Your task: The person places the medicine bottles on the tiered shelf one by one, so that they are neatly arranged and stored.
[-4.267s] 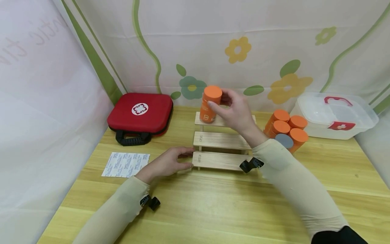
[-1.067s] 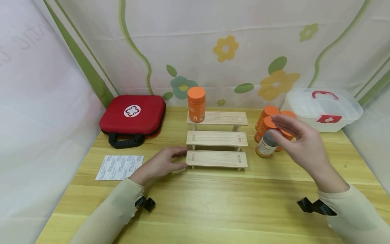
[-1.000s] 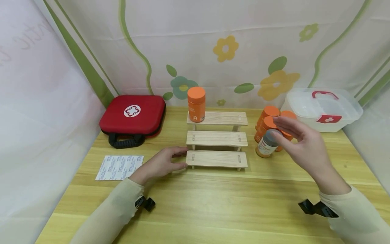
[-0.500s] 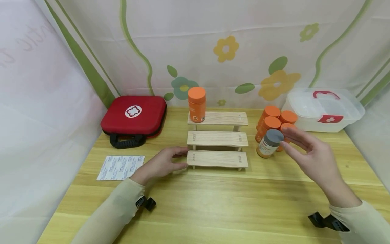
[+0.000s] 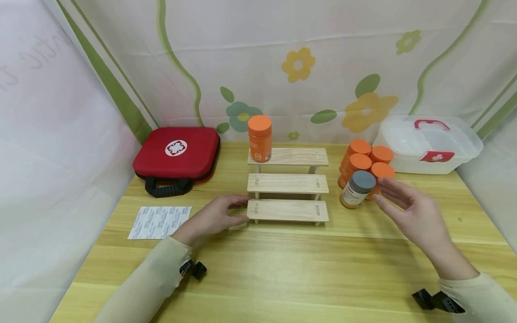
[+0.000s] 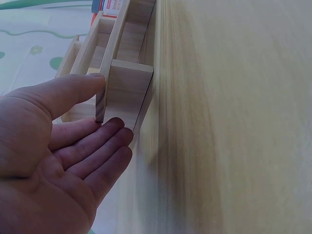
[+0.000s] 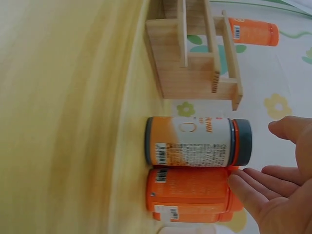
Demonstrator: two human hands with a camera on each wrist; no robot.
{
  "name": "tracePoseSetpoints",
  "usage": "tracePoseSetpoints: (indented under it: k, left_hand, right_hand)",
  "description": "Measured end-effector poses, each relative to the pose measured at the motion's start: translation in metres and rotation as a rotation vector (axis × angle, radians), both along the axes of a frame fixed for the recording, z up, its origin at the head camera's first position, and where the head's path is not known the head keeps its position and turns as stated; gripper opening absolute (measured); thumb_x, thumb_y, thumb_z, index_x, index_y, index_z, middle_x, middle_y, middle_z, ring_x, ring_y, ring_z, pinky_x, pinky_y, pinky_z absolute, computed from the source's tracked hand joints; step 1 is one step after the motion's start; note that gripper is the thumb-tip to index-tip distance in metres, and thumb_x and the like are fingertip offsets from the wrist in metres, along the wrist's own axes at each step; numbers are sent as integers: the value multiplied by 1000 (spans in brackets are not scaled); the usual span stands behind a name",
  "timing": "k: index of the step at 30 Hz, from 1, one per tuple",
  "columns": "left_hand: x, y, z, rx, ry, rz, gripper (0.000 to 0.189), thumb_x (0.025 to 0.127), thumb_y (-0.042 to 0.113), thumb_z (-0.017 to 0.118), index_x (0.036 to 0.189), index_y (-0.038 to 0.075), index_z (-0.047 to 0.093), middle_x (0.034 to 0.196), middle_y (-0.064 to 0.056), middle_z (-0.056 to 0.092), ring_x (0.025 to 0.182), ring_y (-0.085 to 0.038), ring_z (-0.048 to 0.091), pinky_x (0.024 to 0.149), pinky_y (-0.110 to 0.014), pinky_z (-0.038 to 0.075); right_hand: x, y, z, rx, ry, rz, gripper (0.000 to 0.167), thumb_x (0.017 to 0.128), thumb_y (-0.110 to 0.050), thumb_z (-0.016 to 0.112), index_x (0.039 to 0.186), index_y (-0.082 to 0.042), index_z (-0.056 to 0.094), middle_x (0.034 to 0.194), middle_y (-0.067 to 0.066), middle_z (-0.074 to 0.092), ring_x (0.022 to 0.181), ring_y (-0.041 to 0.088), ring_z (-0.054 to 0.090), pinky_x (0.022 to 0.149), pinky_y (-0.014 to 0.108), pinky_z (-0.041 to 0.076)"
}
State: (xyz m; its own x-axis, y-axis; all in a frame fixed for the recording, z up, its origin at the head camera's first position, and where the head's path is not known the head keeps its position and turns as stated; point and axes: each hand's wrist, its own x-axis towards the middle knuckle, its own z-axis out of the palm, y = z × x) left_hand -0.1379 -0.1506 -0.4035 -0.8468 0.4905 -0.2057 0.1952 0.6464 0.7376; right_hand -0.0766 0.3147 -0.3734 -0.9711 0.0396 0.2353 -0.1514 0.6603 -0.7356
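Near right: right hand (image 5: 422,220), thumb and fingers apart, beside grey-lidded cylindrical jar (image 5: 357,189). Near left: left hand (image 5: 212,219), similarly parted, touches left end of pale wooden three-step stand (image 5: 287,210). Far: orange cylindrical jar (image 5: 260,140), on top step (image 5: 298,156).

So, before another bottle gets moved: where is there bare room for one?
The table in front of the lower shelf, that shelf, the middle shelf, and the top shelf right of its orange bottle. Crowded: bottle cluster by the right hand.
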Motion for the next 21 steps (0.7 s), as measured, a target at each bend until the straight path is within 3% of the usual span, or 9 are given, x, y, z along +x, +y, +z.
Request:
tracePoseSetpoints:
  k: [6,21]
  left_hand:
    - [0,0,0,19,13,-14,61,100,24,80,154,7,59,154,-10,64,145,-30,58,125,-53,44]
    - [0,0,0,13,9,-15,61,100,24,79,154,8,59,154,-9,64,145,-29,58,124,-53,45]
  right_hand:
    - [-2,0,-7,-19,-50,27,60,102,-16,77,154,4,55,146,35,61,109,-30,53,82,-1,51]
    - [-11,-6,-16,-64,-19,15,62,100,-14,79,153,8,54,145,37,61,108,-28,55,86,-2,49]
